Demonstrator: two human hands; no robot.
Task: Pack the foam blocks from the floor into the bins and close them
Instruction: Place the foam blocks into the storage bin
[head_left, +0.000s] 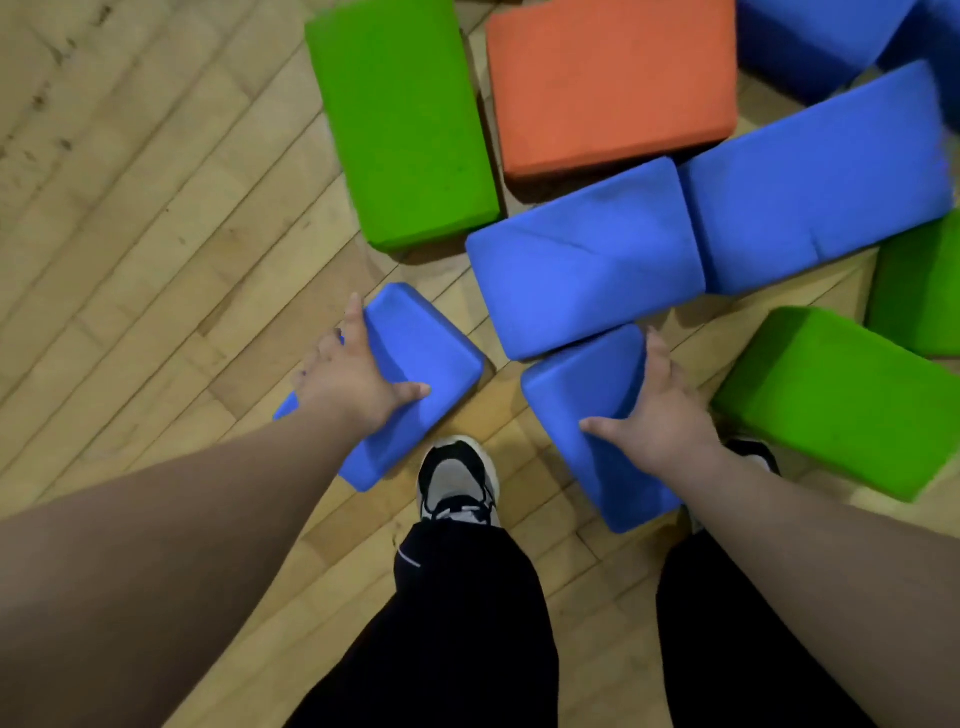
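Two small blue foam blocks lie on the wooden floor in front of my feet. My left hand (353, 374) grips the left blue block (421, 358), thumb on its top face and fingers down its far side. My right hand (660, 410) grips the right blue block (587, 395) the same way, thumb across the top, fingers over its right edge. Beyond them lie two larger blue blocks (587, 260) (815, 182), a green block (405, 119) and an orange block (613, 83). No bin is in view.
Another green block (836, 400) sits close to my right wrist, a further green one (924, 291) behind it. More blue blocks (810, 36) lie at the top right. My shoe (457, 478) stands between the two held blocks. Bare wood floor (156, 234) stretches to the left.
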